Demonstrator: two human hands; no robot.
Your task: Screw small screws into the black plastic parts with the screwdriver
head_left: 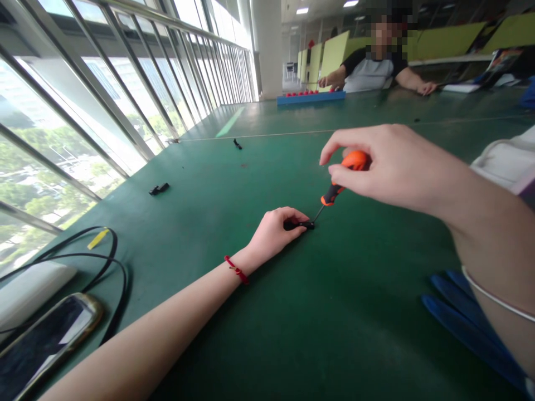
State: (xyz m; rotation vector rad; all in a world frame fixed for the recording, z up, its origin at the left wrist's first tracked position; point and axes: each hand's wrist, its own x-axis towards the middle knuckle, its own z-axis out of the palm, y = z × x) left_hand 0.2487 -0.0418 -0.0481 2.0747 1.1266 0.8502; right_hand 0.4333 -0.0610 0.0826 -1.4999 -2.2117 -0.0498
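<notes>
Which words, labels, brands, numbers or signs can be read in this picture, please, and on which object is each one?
There are none that I can read.
Small yellow tag at the looped black cable: too small and blurred to tell if it is printed.
Orange and black screwdriver: no legible brand.
Small black part in the left hand: no legible marking.
Dark phone screen: only reflections, no legible text.

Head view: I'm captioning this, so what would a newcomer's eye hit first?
Probably the orange-and-black screwdriver in the right hand, its tip at a small black part that the left hand holds on the green table. Next, the red bracelet on the left wrist.
</notes>
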